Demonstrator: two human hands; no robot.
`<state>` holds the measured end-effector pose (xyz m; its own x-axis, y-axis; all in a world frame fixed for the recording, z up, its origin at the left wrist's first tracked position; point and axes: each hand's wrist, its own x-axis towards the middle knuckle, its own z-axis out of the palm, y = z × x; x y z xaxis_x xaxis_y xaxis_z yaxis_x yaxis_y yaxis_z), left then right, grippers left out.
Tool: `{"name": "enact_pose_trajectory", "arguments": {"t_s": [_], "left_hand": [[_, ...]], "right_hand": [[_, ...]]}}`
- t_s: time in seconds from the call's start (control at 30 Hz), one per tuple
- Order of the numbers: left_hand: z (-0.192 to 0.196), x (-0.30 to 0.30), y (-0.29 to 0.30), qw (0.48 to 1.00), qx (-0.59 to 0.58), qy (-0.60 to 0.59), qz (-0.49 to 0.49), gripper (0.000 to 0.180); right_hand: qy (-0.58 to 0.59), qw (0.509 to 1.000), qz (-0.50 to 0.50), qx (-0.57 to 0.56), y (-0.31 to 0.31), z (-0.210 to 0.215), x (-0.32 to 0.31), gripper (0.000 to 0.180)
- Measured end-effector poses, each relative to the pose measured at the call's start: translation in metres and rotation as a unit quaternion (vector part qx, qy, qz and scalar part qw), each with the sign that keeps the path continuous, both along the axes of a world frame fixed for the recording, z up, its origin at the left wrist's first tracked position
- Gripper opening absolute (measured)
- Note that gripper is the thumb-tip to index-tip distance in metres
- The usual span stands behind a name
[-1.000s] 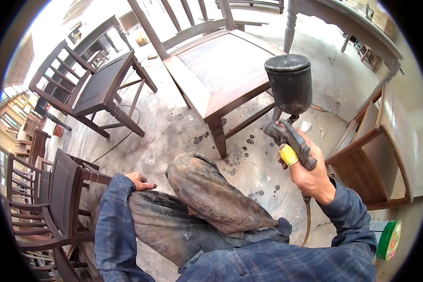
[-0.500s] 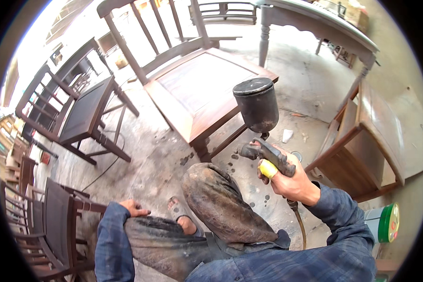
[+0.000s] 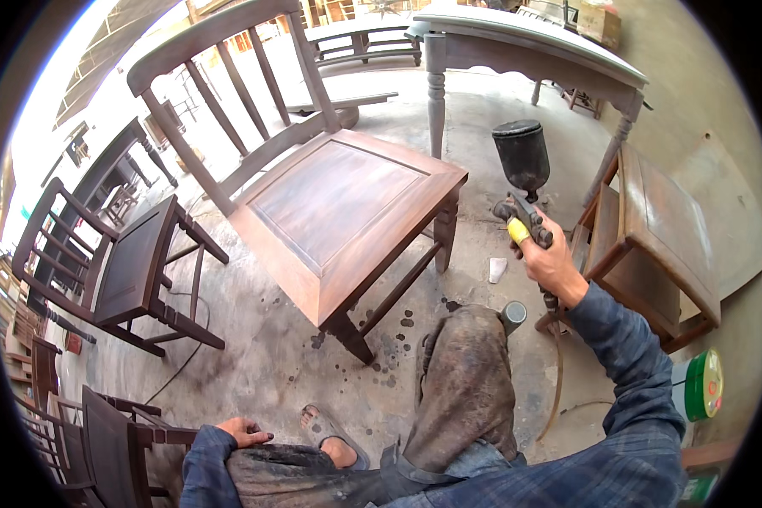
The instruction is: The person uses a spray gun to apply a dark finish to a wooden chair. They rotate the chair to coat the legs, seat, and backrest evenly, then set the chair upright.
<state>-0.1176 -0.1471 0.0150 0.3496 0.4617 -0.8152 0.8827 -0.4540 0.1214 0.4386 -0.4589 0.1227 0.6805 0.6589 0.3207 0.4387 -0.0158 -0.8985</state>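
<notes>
One right hand (image 3: 550, 261), grip tight around spray gun (image 3: 523, 182) handle.

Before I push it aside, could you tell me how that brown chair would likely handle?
The brown chair looks like solid wood, so probably stiff and fairly heavy. Its tall slatted back may tip it if pushed high. Four legs on rough concrete should scrape, not roll.
</notes>
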Motion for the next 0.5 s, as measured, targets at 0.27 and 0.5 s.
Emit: {"name": "enact_pose_trajectory", "arguments": {"t_s": [0.27, 0.5], "left_hand": [[-0.013, -0.007, 0.016, 0.995, -0.015, -0.094, 0.010, 0.065], [-0.024, 0.006, 0.024, 0.984, 0.067, -0.163, -0.009, 0.062]], "right_hand": [[0.045, 0.999, 0.023, -0.007, 0.007, 0.009, -0.010, 0.037], [0.147, 0.974, 0.155, -0.069, -0.003, 0.024, -0.110, 0.046]]}}
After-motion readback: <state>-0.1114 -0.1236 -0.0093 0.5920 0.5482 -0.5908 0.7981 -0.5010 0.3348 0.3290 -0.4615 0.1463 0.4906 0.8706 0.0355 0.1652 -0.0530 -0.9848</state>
